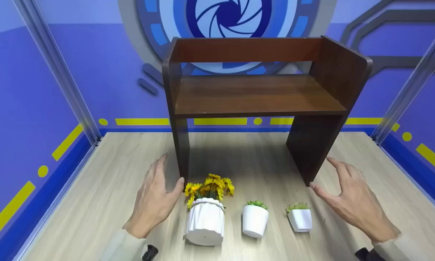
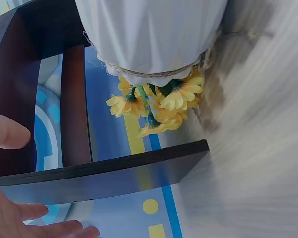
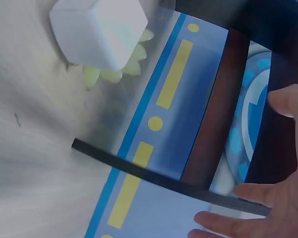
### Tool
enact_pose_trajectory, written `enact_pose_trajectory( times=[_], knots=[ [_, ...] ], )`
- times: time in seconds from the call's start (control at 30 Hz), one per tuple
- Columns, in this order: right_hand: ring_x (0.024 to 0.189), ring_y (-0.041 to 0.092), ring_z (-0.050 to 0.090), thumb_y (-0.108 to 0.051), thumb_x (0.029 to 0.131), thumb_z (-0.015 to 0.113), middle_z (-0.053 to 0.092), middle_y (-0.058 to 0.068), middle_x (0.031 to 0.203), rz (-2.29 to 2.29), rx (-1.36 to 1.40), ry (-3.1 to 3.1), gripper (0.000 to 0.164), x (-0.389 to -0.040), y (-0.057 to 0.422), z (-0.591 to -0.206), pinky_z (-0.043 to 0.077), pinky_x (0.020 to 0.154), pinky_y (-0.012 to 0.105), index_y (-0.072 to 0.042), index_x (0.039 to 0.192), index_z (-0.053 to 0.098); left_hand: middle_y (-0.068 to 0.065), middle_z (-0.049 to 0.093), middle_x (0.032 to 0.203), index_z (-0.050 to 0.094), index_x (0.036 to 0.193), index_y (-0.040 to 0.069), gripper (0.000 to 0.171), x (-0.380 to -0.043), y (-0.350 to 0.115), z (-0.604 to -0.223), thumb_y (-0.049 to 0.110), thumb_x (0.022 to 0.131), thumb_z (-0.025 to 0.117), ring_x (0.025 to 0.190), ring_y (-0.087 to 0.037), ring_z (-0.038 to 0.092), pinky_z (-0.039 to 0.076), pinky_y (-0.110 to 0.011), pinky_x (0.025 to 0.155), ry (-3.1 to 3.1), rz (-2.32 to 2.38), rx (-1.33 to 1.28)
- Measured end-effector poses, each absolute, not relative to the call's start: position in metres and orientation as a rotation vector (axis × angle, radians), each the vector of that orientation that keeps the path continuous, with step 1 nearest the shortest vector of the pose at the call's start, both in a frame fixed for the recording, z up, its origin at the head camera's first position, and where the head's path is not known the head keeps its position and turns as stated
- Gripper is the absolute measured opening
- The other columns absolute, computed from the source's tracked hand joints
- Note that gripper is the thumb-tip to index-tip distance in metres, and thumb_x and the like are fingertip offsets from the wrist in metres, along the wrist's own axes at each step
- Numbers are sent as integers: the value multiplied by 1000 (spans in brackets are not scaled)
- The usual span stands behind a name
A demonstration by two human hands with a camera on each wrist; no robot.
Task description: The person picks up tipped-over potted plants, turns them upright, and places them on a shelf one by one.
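Observation:
A dark brown wooden desktop shelf (image 1: 260,92) stands upright on the table. Beside its left side panel (image 1: 181,152), my left hand (image 1: 155,197) has its fingers spread, the thumb tip close to the panel's front edge. My right hand (image 1: 351,199) is spread likewise beside the right side panel (image 1: 317,145), its thumb near the lower front corner. Both wrist views show thumb and fingers well apart, with the panel edge passing between them in view. Nearest my left hand is a white pot (image 1: 205,223) with yellow flowers (image 1: 212,186), lying tipped toward the shelf.
A round white pot (image 1: 255,221) with a green succulent lies in front of the shelf. To its right is a small square white pot (image 1: 300,220) with another succulent. Blue patterned walls (image 1: 32,90) enclose the light wooden table (image 1: 105,174) at the back and sides.

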State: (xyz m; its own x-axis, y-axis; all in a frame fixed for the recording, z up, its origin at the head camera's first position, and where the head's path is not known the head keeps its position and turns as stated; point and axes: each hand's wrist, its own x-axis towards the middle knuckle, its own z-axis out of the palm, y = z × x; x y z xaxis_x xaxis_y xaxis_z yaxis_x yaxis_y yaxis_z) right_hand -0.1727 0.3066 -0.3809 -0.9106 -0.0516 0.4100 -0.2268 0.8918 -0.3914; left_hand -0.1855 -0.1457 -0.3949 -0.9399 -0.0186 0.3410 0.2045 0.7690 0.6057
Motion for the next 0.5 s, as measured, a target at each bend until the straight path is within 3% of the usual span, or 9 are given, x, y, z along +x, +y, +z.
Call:
enact_pose_trajectory(
  times=[0.17, 0.27, 0.4, 0.5],
  knots=[
    [118, 45, 55, -51, 87, 76, 57, 26, 132, 605, 184, -2645, 80, -170, 301, -381, 46, 92, 66, -2, 144, 49, -19, 39, 159, 26, 160, 6, 79, -192, -140, -396, 33, 98, 66, 143, -39, 45, 46, -57, 111, -2589, -1079, -126],
    [103, 38, 61, -49, 86, 77, 61, 22, 121, 588, 160, -2648, 77, -169, 299, -381, 50, 80, 54, -2, 142, 51, -20, 40, 158, 27, 159, 5, 77, -197, -135, -396, 31, 98, 66, 141, -40, 47, 44, -57, 113, -2547, -1139, -161],
    [88, 26, 60, -56, 88, 73, 61, 21, 119, 591, 114, -2750, 81, -168, 290, -384, 45, 67, 35, -4, 144, 48, -21, 41, 157, 30, 157, 4, 73, -203, -135, -394, 24, 97, 66, 141, -41, 46, 42, -58, 114, -2478, -1190, -183],
    [83, 21, 57, -64, 88, 68, 60, 21, 122, 575, 76, -2835, 86, -168, 284, -387, 42, 62, 29, -5, 146, 45, -21, 40, 156, 29, 157, 4, 74, -209, -136, -391, 21, 97, 67, 140, -40, 46, 42, -57, 114, -2448, -1233, -188]
  ],
)
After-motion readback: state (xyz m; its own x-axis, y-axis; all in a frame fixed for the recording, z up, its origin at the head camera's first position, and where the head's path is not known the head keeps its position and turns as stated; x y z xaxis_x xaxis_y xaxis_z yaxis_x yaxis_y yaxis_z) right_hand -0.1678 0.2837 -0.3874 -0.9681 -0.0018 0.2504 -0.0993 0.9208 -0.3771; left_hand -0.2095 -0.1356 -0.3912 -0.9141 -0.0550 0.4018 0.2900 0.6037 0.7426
